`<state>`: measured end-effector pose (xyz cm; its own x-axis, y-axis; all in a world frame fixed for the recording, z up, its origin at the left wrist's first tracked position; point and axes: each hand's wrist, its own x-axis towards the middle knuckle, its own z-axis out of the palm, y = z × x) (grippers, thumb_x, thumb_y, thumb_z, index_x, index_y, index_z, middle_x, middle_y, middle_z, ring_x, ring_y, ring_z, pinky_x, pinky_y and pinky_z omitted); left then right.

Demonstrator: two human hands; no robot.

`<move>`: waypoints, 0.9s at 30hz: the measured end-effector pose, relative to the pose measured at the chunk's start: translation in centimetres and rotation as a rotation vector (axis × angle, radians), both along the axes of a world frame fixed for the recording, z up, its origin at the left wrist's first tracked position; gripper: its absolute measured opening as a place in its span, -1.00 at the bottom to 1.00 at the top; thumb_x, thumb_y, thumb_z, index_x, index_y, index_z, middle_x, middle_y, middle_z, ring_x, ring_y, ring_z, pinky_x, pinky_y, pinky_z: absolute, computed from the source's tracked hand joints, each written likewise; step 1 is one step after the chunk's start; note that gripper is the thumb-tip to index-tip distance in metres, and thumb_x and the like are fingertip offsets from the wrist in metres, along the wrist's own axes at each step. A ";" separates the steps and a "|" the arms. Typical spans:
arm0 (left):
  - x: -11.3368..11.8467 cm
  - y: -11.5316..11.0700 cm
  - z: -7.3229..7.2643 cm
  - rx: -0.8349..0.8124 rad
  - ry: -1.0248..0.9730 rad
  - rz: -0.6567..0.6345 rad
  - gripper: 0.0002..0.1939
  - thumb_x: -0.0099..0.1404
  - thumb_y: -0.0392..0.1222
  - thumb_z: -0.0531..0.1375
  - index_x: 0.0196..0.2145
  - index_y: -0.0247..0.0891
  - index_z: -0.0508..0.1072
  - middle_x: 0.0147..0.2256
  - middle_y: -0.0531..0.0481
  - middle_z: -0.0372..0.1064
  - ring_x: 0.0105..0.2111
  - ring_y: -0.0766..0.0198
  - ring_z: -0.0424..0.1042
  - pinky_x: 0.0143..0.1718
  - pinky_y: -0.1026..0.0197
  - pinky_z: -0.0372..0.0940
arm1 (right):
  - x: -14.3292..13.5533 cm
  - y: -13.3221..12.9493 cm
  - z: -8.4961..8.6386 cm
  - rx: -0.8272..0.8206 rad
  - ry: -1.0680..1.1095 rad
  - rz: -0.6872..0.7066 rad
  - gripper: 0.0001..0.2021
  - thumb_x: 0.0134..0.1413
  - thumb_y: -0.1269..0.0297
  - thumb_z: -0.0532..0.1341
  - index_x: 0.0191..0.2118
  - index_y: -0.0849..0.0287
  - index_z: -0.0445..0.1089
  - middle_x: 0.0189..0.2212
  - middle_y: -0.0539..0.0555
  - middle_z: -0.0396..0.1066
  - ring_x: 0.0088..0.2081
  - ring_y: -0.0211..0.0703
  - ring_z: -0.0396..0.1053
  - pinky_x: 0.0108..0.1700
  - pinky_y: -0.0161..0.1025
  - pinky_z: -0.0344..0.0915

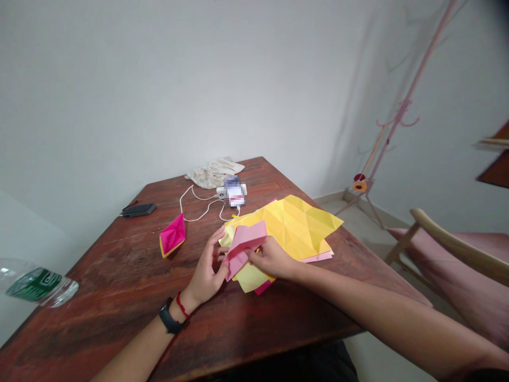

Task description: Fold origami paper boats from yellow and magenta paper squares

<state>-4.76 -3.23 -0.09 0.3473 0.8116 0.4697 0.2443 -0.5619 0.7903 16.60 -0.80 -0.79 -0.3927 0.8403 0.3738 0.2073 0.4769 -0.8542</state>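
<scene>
A pink sheet of paper [248, 239], partly folded, is held up between my two hands. My left hand [209, 265] grips its left edge between thumb and fingers. On the other side, my right hand [272, 258] pinches the lower right part, its fingertips partly hidden by the paper. Below and behind lie creased yellow sheets [298, 223] on a stack of coloured paper, with pale yellow and magenta corners poking out. Left of my hands stands a folded paper piece [173, 235], magenta inside and yellow outside.
The wooden table [119, 297] carries a water bottle [37, 283] lying at the left edge, a dark power bank [139, 210], a white cable [199, 216], a blurred-out phone [234, 192] and a crumpled cloth [214, 172]. A chair [457, 244] and a pink coat stand [411, 90] are at right.
</scene>
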 end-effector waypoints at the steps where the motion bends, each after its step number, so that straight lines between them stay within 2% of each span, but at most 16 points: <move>1: 0.0 0.0 0.0 0.004 0.012 -0.002 -0.42 0.37 -0.25 0.11 0.29 -0.11 0.07 0.39 -0.29 -0.14 0.13 0.03 0.37 0.03 0.02 0.43 | 0.0 0.0 -0.1 0.013 -0.018 -0.004 -0.84 0.14 0.36 0.18 -0.19 0.17 0.49 -0.22 0.13 0.56 -0.16 0.01 0.50 -0.05 -0.08 0.40; 3: 0.0 0.0 0.0 0.040 0.060 -0.001 -0.42 0.33 -0.29 0.15 0.27 -0.11 0.12 0.36 -0.30 -0.07 0.14 0.00 0.36 0.00 0.00 0.44 | -0.1 -0.1 -0.2 0.027 -0.018 -0.002 -0.83 0.12 0.33 0.20 -0.18 0.15 0.49 -0.17 0.14 0.55 -0.08 0.05 0.48 0.02 -0.03 0.37; 5: 0.0 -0.1 0.1 0.124 0.138 0.031 -0.48 0.28 -0.32 0.20 0.18 -0.13 0.26 0.32 -0.28 0.04 0.23 -0.06 0.26 0.11 -0.10 0.35 | -0.2 -0.1 -0.5 -0.025 -0.002 -0.002 -0.84 0.11 0.29 0.21 -0.19 0.15 0.48 -0.21 0.13 0.55 -0.08 0.07 0.48 0.00 0.00 0.39; 8: 0.1 -0.3 0.4 0.221 0.223 0.071 -0.56 0.22 -0.33 0.27 0.05 -0.13 0.38 0.27 -0.25 0.12 0.28 -0.09 0.17 0.25 -0.20 0.17 | -0.4 -0.1 -1.0 -0.215 0.036 0.008 -0.83 0.13 0.22 0.20 -0.26 0.19 0.46 -0.40 0.11 0.52 -0.34 -0.04 0.50 -0.26 -0.09 0.47; 10: 0.2 -0.3 0.4 0.232 0.225 0.067 -0.58 0.21 -0.32 0.29 0.03 -0.14 0.38 0.27 -0.26 0.13 0.29 -0.08 0.17 0.25 -0.19 0.16 | -0.5 0.0 -1.2 -0.321 0.087 0.002 -0.82 0.11 0.20 0.21 -0.27 0.21 0.44 -0.50 0.06 0.48 -0.48 -0.14 0.46 -0.41 -0.19 0.45; 14: 0.4 -0.4 0.3 0.228 0.209 0.043 -0.61 0.23 -0.32 0.29 0.00 -0.14 0.37 0.29 -0.28 0.12 0.31 -0.07 0.14 0.26 -0.20 0.16 | -0.7 0.0 -1.0 -0.396 0.183 -0.012 -0.81 0.04 0.18 0.26 -0.31 0.21 0.42 -0.59 0.00 0.45 -0.55 -0.21 0.44 -0.47 -0.28 0.41; 18: 0.4 -0.3 0.1 0.229 0.173 0.015 -0.64 0.27 -0.30 0.27 0.00 -0.14 0.34 0.31 -0.29 0.09 0.31 -0.05 0.15 0.25 -0.19 0.17 | -0.7 0.1 -0.4 -0.446 0.188 0.011 -0.79 0.07 0.15 0.24 -0.35 0.22 0.44 -0.58 0.07 0.48 -0.52 -0.15 0.48 -0.44 -0.23 0.45; 21: 0.4 -0.5 0.2 0.214 0.152 0.009 -0.61 0.29 -0.28 0.25 0.05 -0.14 0.31 0.31 -0.29 0.10 0.31 -0.04 0.15 0.26 -0.19 0.17 | -0.6 0.2 -0.5 -0.478 0.208 0.013 -0.79 0.07 0.14 0.25 -0.32 0.20 0.44 -0.56 0.06 0.49 -0.49 -0.13 0.49 -0.42 -0.21 0.46; 24: 0.4 -0.6 0.4 0.189 0.121 0.010 -0.58 0.32 -0.27 0.21 0.12 -0.15 0.28 0.30 -0.28 0.12 0.32 -0.04 0.14 0.28 -0.17 0.15 | -0.5 0.3 -0.6 -0.472 0.233 -0.035 -0.82 0.02 0.21 0.28 -0.26 0.17 0.40 -0.49 0.05 0.48 -0.46 -0.12 0.48 -0.40 -0.20 0.47; 27: 0.5 -0.7 0.4 0.133 0.066 0.008 -0.57 0.35 -0.24 0.17 0.16 -0.18 0.25 0.28 -0.28 0.14 0.30 -0.03 0.16 0.26 -0.10 0.19 | -0.5 0.2 -0.4 -0.382 0.256 -0.051 -0.82 -0.01 0.32 0.27 -0.25 0.14 0.32 -0.40 0.03 0.43 -0.43 -0.15 0.44 -0.42 -0.22 0.42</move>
<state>-4.27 -3.89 0.28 0.3750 0.7468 0.5492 0.2982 -0.6581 0.6913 16.09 -0.59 -1.21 -0.2826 0.9526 0.1130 -0.0182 0.1125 -0.9935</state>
